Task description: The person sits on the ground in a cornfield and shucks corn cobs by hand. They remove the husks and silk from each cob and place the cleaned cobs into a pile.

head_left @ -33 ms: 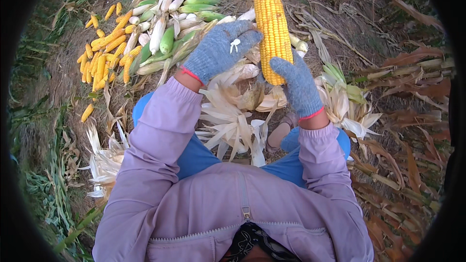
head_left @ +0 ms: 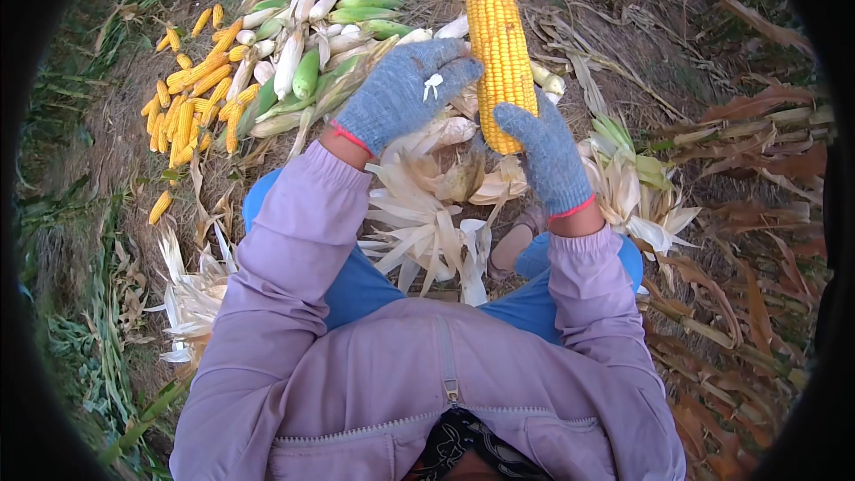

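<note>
A large husked corn cob [head_left: 500,53] with yellow kernels stands tilted, tip up, in front of me. My right hand [head_left: 549,156], in a grey knit glove, is closed round its lower end, the thumb across the kernels. From the other side my left hand [head_left: 401,93], also gloved, meets the cob's left edge with bent fingers; its fingertips are partly hidden. A small white tuft [head_left: 432,85] sits on the left glove. Below the hands, pale peeled husks [head_left: 423,223] lie between my knees.
Unhusked ears [head_left: 294,62], white and green, are heaped ahead to the left. Beside them lies a pile of bare yellow cobs [head_left: 183,125]. More husks lie by my right knee [head_left: 641,187] and left knee [head_left: 191,298]. Dry stalks [head_left: 757,303] cover the ground at right.
</note>
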Motion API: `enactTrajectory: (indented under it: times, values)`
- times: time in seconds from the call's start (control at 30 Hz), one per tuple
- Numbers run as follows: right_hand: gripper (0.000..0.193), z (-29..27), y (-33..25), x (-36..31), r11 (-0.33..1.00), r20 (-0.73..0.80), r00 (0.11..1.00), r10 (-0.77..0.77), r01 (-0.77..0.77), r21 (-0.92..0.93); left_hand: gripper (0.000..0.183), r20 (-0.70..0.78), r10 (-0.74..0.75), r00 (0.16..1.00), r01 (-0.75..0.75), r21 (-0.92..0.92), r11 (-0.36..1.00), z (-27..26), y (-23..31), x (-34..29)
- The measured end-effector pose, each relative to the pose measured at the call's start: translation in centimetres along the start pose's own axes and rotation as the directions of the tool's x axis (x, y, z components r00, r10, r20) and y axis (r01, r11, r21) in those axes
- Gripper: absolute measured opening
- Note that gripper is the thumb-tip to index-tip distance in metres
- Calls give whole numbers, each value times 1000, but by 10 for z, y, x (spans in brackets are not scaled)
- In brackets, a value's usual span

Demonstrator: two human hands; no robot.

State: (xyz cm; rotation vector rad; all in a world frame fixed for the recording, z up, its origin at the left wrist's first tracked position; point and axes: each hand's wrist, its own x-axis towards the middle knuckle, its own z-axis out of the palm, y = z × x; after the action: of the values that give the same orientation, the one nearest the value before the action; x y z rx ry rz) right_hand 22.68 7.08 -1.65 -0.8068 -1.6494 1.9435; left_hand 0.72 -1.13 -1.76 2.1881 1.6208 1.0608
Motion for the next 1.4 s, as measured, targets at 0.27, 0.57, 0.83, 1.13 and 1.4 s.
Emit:
enactTrajectory:
  times: [0.27, 0.57, 0.83, 1.13, 1.4]
  values:
    - [44, -9, 14, 6, 976, -175, 981, -87, 49, -211, 33, 347, -15, 938, 269, -699, 663, -7, 29, 1]
    - [64, 14, -2, -7, 759, -150, 951, -270, 115, -641, 50, -35, -465, 884, 452, -179, 874, -2, 19, 17]
    - [59, 10, 18, -2, 967, -81, 994, -70, 47, -250, 37, -15, -282, 959, 282, -3, 959, 7, -5, 1]
    - [47, -76, 90, 34, 468, -253, 883, 396, 43, 883, 29, 441, -136, 887, 94, 117, 989, 20, 15, -14]
    - [46, -17, 67, 56, 700, -233, 924, 305, -51, 712, 27, 555, -279, 784, 175, 234, 956, 11, 18, -25]
